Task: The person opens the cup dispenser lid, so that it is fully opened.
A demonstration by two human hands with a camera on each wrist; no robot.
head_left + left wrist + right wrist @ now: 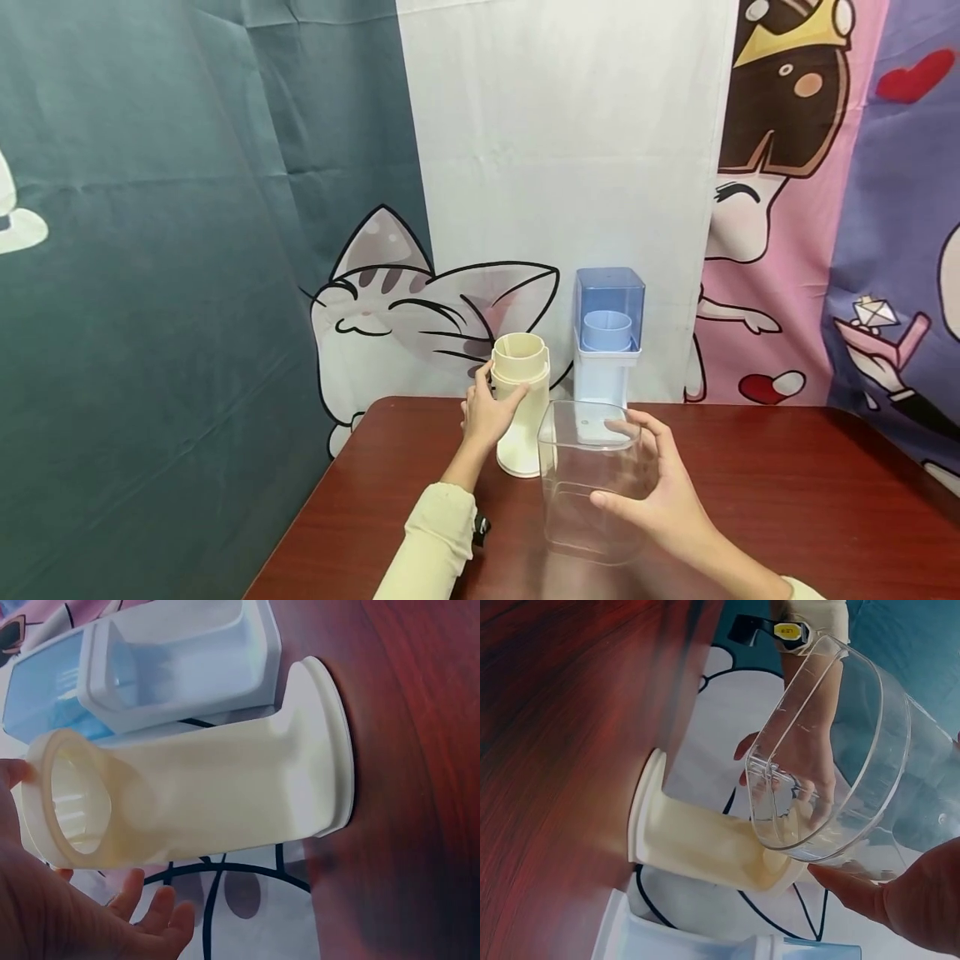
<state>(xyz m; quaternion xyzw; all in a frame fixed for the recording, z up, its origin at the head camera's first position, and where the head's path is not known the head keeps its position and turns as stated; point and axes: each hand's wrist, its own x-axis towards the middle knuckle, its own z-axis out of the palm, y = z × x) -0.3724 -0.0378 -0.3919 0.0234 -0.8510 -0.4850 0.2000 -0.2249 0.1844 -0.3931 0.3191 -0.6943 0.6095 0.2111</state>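
A cream plastic stand (pixel 523 417) with a round ring at its top and a flat base stands upright on the table. My left hand (pixel 489 414) grips it near the ring, thumb on one side and a finger on the other, as the left wrist view also shows; the remaining fingers (pixel 161 907) sit off its surface. In my right hand (pixel 670 492) is a clear plastic container (pixel 592 492), gripped by its side between thumb and fingers. The container is in front of the stand, to its right, and overlaps it in the right wrist view.
Behind the container, at the table's back edge, stands a white dispenser (pixel 600 379) with a blue see-through top (pixel 610 287). The reddish-brown table (pixel 780 492) backs onto a printed cloth (pixel 570 125). A black strap device (pixel 772 631) is on my left wrist.
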